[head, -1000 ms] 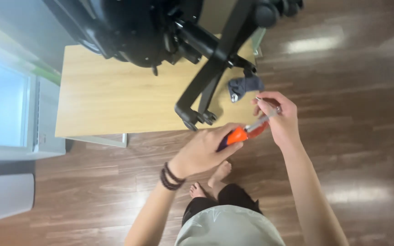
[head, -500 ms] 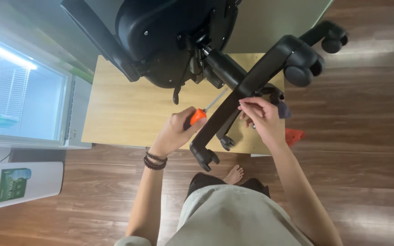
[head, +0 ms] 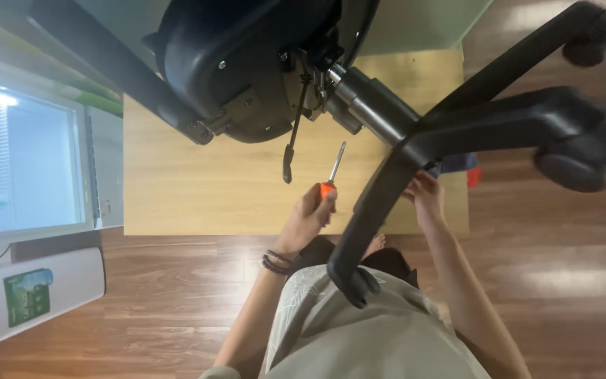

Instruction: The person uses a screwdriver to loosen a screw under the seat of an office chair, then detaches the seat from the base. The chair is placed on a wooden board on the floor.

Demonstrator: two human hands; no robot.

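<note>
Gripping a screwdriver by its orange handle, my left hand is closed in a fist around it, with the metal shaft pointing up and slightly right toward the underside of the chair. The tip is just short of the chair's grey column and not touching it. A thin black lever hangs down from the seat mechanism just left of the shaft. Dark bands sit on my left wrist.

My right hand reaches up behind a black leg of the chair base, fingers curled against it near the hub; the leg hides part of the hand, so I cannot tell whether it is clasped on anything. Just beyond that hand, a small dark object with a red piece beside it lies at the desk's right edge, too hidden to identify.

The chair lies tipped on the wooden desk, seat at upper left, base legs fanning to the right. Two legs end in castors at upper right, blurred. The near leg crosses above my lap, and its end has no castor.

A white unit lies on the wood floor at lower left, and a bright window is above it.
</note>
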